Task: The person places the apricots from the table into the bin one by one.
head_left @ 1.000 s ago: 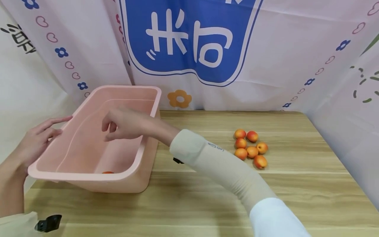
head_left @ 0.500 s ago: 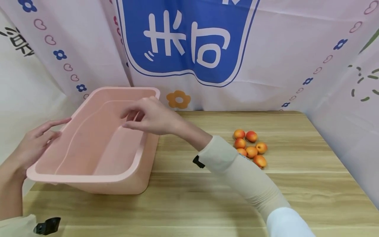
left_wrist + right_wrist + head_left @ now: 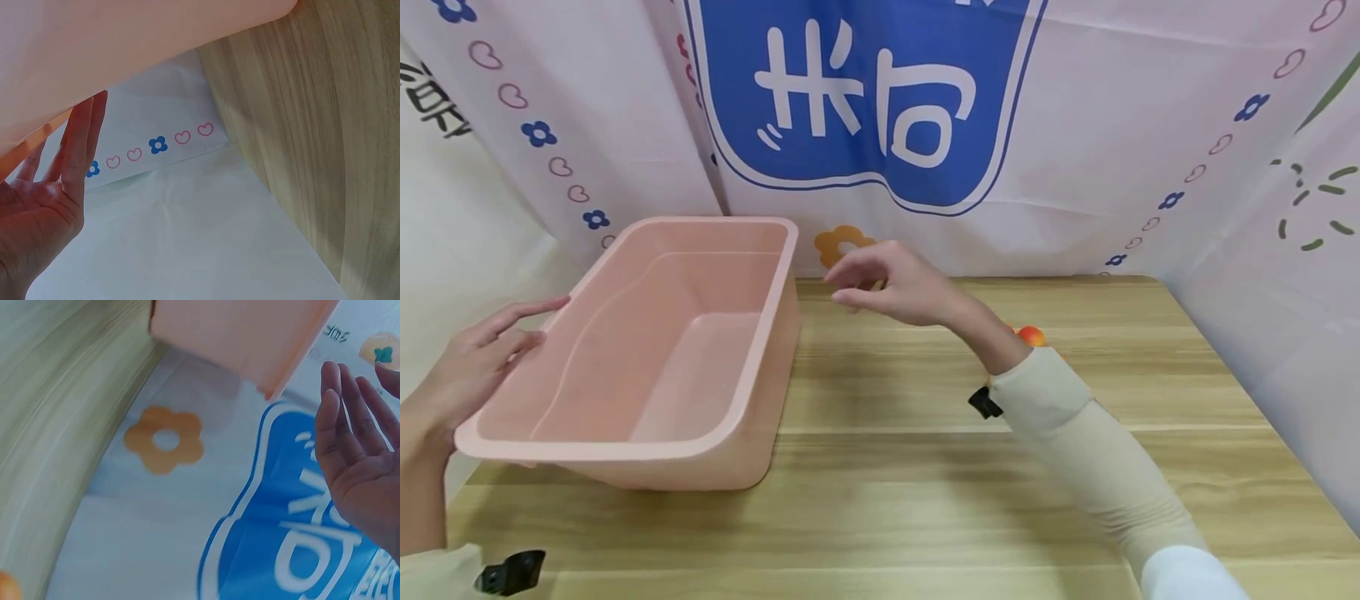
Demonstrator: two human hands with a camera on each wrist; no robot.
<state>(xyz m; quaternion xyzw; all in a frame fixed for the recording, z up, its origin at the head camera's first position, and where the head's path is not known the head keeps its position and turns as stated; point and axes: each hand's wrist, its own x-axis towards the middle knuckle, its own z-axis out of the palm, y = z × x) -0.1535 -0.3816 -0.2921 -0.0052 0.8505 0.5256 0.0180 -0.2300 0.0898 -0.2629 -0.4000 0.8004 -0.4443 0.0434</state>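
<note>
A pink plastic bin (image 3: 752, 400) stands on the left of the table, seen from above. My left hand (image 3: 475, 362) rests against its left rim, the forefinger lying along the edge. In the left wrist view the fingers (image 3: 80, 147) are fairly straight and touch the bin's outside. To the right of the bin, above the table, my right hand (image 3: 902, 283) hangs with loosely bent fingers and nothing in them. Behind my right forearm lies a red-orange apricot (image 3: 1032, 336); the sleeve hides most of the other apricots. The near part of the bin's floor is hidden by its front wall.
The wooden table (image 3: 925, 517) runs under everything. A white printed cloth (image 3: 1090, 150) hangs along the back, with further cloth at both sides. A black wrist strap piece (image 3: 985, 402) shows beneath the right sleeve (image 3: 1075, 425).
My right hand has moved out of the bin to the right, past its rim. A red-orange thing seen on the bin's floor earlier is out of sight now. My left hand stays at the rim.
</note>
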